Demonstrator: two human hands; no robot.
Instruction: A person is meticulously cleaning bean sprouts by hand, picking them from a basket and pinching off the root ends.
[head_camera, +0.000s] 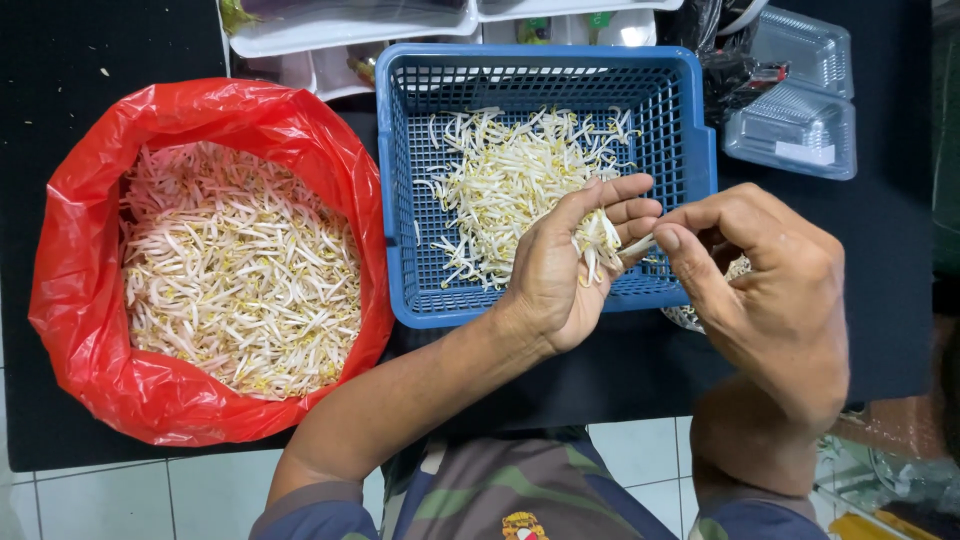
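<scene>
Sprouts (598, 243) lie cupped in our left hand (560, 270) over the blue basket (400, 200) so pieces drop in; right hand (760, 280) fingers (675, 250) pinch one sprout's end, red bag (90, 250) alongside on the worktop (60, 50).

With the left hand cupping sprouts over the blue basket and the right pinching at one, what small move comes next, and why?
Probably the right hand pulls its pinched sprout free of the bunch of bean sprouts in the left hand. Its thumb and forefinger meet at the bunch's edge, above the blue basket that already holds sprouts.
</scene>
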